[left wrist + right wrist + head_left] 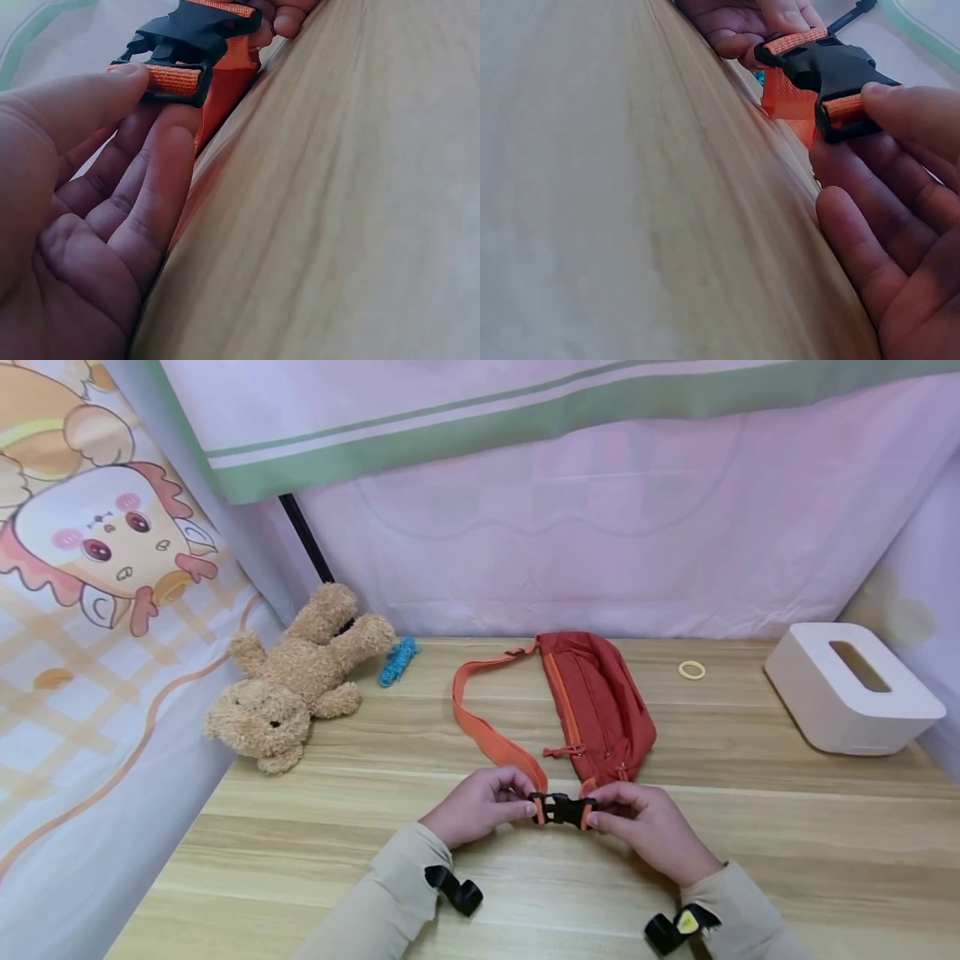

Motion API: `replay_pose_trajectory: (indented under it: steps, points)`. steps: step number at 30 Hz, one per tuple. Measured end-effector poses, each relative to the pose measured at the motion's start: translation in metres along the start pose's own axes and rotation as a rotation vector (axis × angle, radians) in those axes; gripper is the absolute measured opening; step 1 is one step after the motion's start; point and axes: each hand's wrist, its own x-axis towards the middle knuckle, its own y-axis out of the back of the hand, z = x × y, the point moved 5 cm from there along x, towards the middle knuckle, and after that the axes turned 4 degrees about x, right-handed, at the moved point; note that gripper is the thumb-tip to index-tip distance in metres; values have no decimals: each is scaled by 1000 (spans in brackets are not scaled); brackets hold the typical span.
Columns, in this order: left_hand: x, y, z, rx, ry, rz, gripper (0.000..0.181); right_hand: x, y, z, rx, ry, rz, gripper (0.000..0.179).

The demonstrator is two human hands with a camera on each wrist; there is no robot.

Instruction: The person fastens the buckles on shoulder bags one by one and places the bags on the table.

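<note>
A red waist bag (611,710) lies on the table in the head view, its orange strap (480,727) looping out to the left. Near the front, the two halves of its black side-release buckle (562,810) meet between the hands. My left hand (483,807) pinches the left half by its strap end, thumb on the orange webbing. On the other end, my right hand (660,828) pinches the right half likewise. Both wrist views show the prongs inside the socket of the buckle (180,37); whether it is fully latched I cannot tell.
A brown teddy bear (288,672) lies at the left, beside a blue bundle of cord (397,661). Behind the bag's right side is a pale yellow ring (692,671). A white tissue box (847,693) stands at the far right. Curtains hang behind the table (750,827).
</note>
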Motion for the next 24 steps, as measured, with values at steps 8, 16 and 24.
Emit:
replay_pose_trajectory:
  steps: [8, 16, 24]
  points:
    - [-1, -3, 2, 25, -16, -19, 7, 0, -2, -2, -39, 11, -18, 15]
    - [0, -2, 2, 42, -8, -6, 5, 1, -2, 1, -14, 26, -11, 15]
    - [0, -4, 4, 27, 6, 6, 7, 1, -2, 1, 8, 0, -34, 15]
